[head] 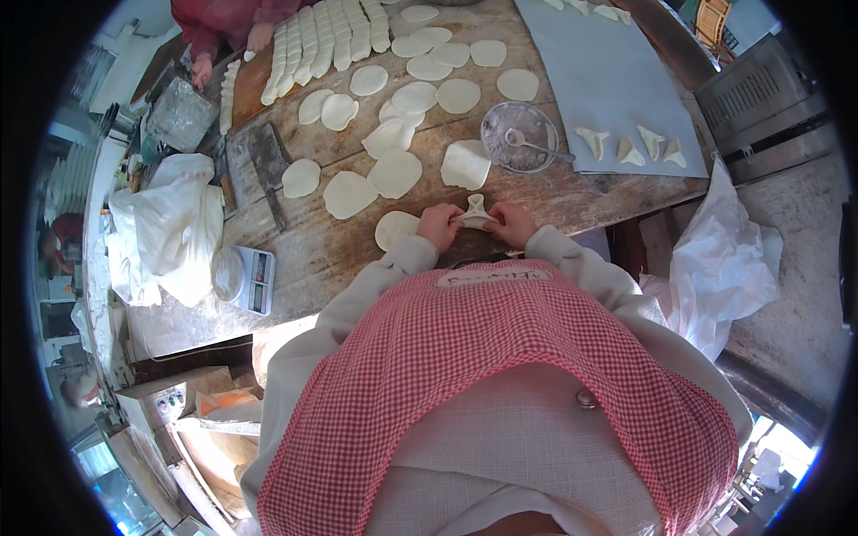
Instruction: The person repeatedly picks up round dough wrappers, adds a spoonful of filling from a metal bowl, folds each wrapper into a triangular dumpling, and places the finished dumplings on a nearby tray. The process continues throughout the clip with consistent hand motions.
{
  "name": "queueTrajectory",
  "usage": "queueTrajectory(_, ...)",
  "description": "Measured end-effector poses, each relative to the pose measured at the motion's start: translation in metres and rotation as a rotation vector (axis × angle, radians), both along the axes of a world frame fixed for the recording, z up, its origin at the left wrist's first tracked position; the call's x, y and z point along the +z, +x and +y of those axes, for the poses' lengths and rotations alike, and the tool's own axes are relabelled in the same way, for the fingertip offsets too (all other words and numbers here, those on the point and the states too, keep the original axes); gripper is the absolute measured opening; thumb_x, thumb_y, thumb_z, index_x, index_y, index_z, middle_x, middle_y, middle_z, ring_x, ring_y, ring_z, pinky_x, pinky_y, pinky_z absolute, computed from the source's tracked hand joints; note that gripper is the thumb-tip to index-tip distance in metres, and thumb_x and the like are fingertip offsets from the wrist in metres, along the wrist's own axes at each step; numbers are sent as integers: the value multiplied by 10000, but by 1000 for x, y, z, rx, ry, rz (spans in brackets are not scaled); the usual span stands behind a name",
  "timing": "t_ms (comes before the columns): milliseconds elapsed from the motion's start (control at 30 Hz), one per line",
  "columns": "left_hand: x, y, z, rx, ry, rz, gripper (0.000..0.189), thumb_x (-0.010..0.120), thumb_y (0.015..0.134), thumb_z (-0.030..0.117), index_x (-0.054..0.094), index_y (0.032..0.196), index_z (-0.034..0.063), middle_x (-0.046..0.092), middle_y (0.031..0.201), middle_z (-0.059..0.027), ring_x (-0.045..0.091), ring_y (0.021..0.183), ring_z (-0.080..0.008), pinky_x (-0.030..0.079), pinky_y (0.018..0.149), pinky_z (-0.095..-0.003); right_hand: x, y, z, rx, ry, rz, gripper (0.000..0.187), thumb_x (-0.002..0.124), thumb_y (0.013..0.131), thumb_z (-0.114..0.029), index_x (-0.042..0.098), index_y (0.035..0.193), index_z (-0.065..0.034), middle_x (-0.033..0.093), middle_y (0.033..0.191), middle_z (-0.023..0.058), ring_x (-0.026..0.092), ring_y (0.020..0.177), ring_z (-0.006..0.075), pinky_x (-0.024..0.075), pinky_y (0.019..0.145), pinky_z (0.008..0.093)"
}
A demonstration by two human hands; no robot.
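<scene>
A partly folded piece of dough is held between my two hands close to the near edge of the wooden table. My left hand pinches its left end, and my right hand pinches the right end. Just beyond it lies a single dough sheet. Beside that sheet stands a clear bowl of greyish filling, with a spoon resting in it. Another flat dough round lies by my left hand. Several folded three-cornered dough pieces sit on a grey sheet at the right.
Rows of cut dough lie at the back, where a co-worker's hand rests. Flat dough rounds spread over the wooden table. A kitchen scale and a white plastic bag are left; another plastic bag hangs right.
</scene>
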State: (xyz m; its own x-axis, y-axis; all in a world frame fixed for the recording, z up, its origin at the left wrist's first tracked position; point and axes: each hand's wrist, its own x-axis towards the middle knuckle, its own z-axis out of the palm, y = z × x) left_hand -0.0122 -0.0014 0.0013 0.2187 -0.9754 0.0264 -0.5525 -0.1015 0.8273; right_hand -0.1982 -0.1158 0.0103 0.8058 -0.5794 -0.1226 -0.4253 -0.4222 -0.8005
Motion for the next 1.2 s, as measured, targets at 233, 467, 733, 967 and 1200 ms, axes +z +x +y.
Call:
queueTrajectory(233,6,13,-8,-18,-132,-246,184,586,732,-25,667,887,34,641,819,-129,631,765,-289,505,689,-370,26,5,11,271,-200,189,270,625,809,-302,599,887,-44,620,768,139,609,723,341,486,666,434)
queueTrajectory(467,32,-2,-15,153,56,-245,243,577,800,109,619,1038,86,637,998,-129,612,882,-324,495,725,-399,24,12,-1,159,-565,-174,262,623,800,-253,576,992,-80,571,1000,137,571,928,321,465,785,417)
queueTrajectory(733,40,-12,1,-193,7,-343,168,587,820,207,578,960,115,568,856,-120,572,824,-342,472,690,-423,9,18,-4,336,-323,-96,206,614,786,-226,543,917,-84,592,882,144,580,832,364,473,723,445)
queueTrajectory(967,59,-20,-17,-381,-115,-314,180,554,785,90,574,964,90,552,879,-128,564,846,-337,466,718,-413,64,-15,-21,413,-284,176,318,621,804,-260,564,1053,-71,638,863,161,610,782,374,485,658,451)
queueTrajectory(1200,152,-74,-77,-460,-236,-329,323,548,780,42,552,1103,35,573,1017,-160,557,956,-338,453,826,-398,127,-64,-60,89,-464,-266,374,666,784,-291,579,1072,-68,622,963,149,605,843,362,491,705,421)
